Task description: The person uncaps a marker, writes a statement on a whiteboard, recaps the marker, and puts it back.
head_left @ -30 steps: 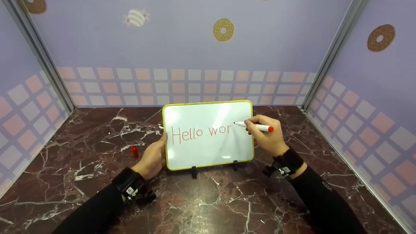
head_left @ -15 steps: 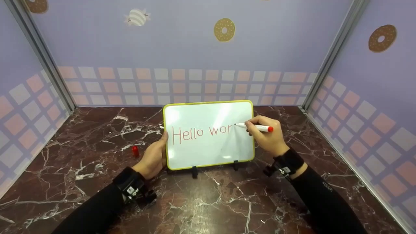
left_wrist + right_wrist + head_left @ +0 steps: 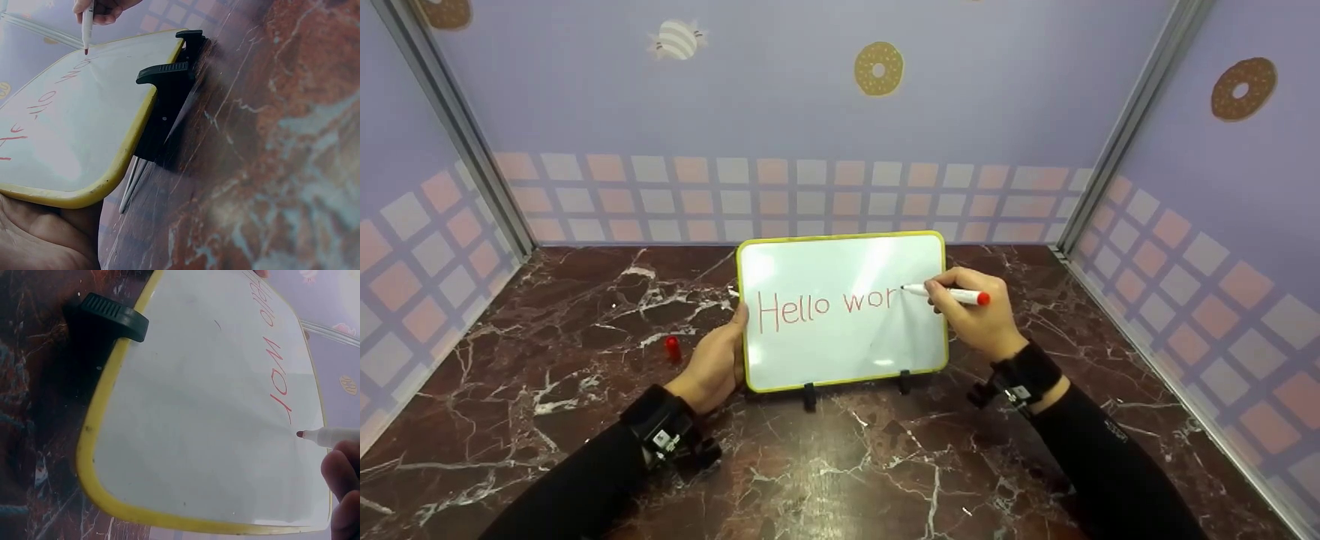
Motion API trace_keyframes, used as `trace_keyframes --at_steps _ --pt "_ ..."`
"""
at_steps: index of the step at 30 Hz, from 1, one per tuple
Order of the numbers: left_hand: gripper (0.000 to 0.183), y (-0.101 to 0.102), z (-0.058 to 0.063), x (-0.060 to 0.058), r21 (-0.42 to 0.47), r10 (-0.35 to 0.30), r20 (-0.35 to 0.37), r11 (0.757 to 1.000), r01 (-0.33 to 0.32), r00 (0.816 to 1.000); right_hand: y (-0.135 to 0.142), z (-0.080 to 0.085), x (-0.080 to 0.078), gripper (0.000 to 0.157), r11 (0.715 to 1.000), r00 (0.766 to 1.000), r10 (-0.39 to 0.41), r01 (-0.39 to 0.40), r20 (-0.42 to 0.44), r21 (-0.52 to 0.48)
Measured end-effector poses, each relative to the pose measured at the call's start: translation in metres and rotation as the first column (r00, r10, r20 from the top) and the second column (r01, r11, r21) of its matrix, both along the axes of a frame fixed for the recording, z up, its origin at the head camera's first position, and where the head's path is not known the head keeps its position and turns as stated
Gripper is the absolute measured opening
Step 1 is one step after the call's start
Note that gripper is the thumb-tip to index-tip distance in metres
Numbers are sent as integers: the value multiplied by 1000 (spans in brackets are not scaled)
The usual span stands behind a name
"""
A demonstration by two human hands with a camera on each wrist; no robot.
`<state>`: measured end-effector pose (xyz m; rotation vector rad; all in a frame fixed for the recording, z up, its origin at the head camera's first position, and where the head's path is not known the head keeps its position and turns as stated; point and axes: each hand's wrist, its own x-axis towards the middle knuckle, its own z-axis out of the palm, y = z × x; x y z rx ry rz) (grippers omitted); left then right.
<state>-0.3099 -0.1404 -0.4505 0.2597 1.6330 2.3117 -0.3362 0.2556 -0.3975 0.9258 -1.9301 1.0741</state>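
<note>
A small whiteboard (image 3: 840, 345) with a yellow frame leans back on a black stand (image 3: 169, 107); red handwriting on it reads "Hello wor". My left hand (image 3: 712, 366) grips the board's left edge, thumb at the front and the other fingers hidden behind. In my right hand (image 3: 979, 311) a white marker (image 3: 964, 295) with a red end is pinched between thumb and fingers. Its uncapped tip points at the board just right of the "r". In the right wrist view, the marker tip (image 3: 301, 434) appears at or very near the surface; contact cannot be told.
Left of the board, a red marker cap (image 3: 672, 348) stands on the dark red marbled table (image 3: 825, 480). Patterned panels (image 3: 780, 112) with metal corner posts enclose the back and both sides.
The marker tip has dropped very slightly beside the "r". The head view has shifted a touch; both hands keep their holds, and the writing looks the same.
</note>
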Motion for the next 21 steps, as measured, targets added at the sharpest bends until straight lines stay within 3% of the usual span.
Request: trace_keyframes --at_steps 21 --pt "77 0 -1 1 -32 23 -3 999 -23 1000 0 0 0 10 1000 1000 3 -3 -12 18"
